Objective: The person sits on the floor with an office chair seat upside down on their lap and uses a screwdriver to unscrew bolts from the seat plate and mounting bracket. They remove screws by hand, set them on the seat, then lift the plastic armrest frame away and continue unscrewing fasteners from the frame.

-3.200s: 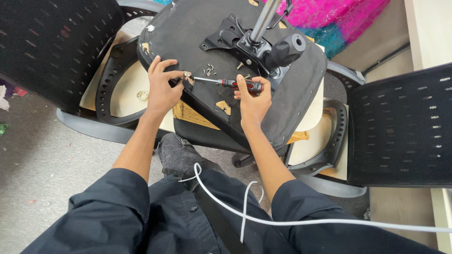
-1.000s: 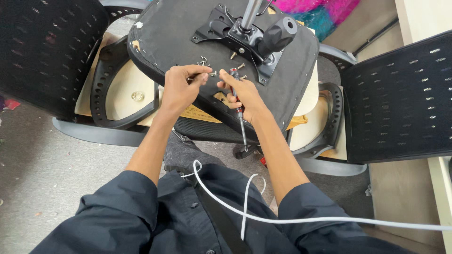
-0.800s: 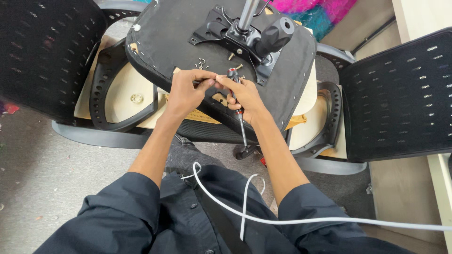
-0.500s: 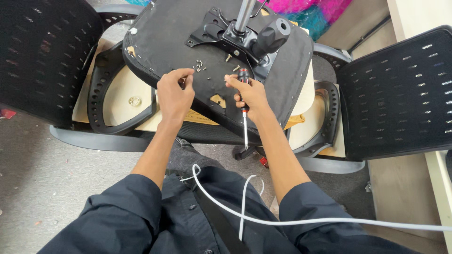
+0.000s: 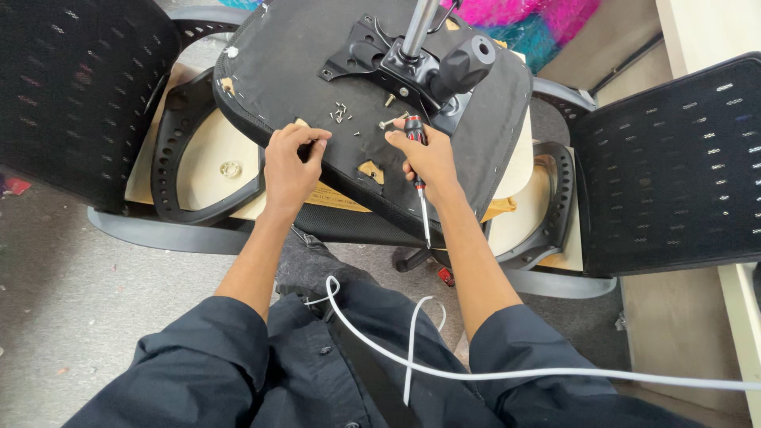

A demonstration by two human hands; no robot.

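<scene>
An upturned black office chair seat (image 5: 301, 71) lies in front of me, its metal mechanism plate (image 5: 372, 55) and gas cylinder (image 5: 418, 24) pointing up. My right hand (image 5: 426, 158) grips a red and black screwdriver (image 5: 418, 170) with the shaft pointing down toward me, and its fingertips reach a loose bolt (image 5: 390, 123). My left hand (image 5: 292, 162) rests on the seat underside with fingers curled and pinched, near a cluster of small screws (image 5: 341, 113). Whether it holds a screw I cannot tell.
Black mesh chair backs stand at left (image 5: 71, 87) and right (image 5: 674, 158). Black plastic armrest loops (image 5: 170, 158) lie on pale boards under the seat. A white cable (image 5: 476, 368) crosses my dark lap. Grey carpet lies at left; pink and teal fabric (image 5: 539, 20) at top.
My hands were together at the seat's middle; they have parted. The right hand swung the screwdriver from lying across the seat to shaft down and moved up toward the bolt.
</scene>
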